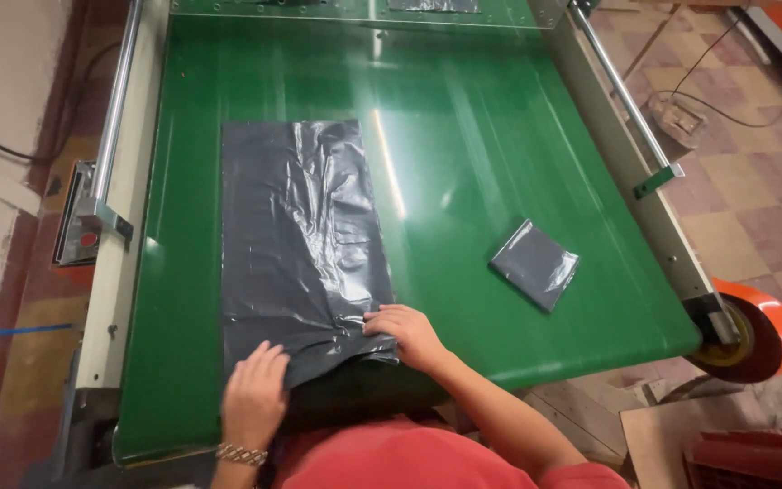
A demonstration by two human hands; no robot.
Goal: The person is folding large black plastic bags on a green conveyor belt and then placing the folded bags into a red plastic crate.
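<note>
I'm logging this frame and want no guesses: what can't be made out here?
Head view only:
- Near end of the large dark plastic bag: covered by the left hand and right hand, and it runs off the green belt.
- Inside of the small folded packet: opaque plastic.
- Second dark sheet: cut by the top edge.
- Orange roll: partly behind the belt frame.

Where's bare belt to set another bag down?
Free: the green belt between the long dark bag and the small folded bag, plus the whole far end. A narrow strip runs left of the long bag. Crowded: near edge, where the left hand and right hand press it.
</note>
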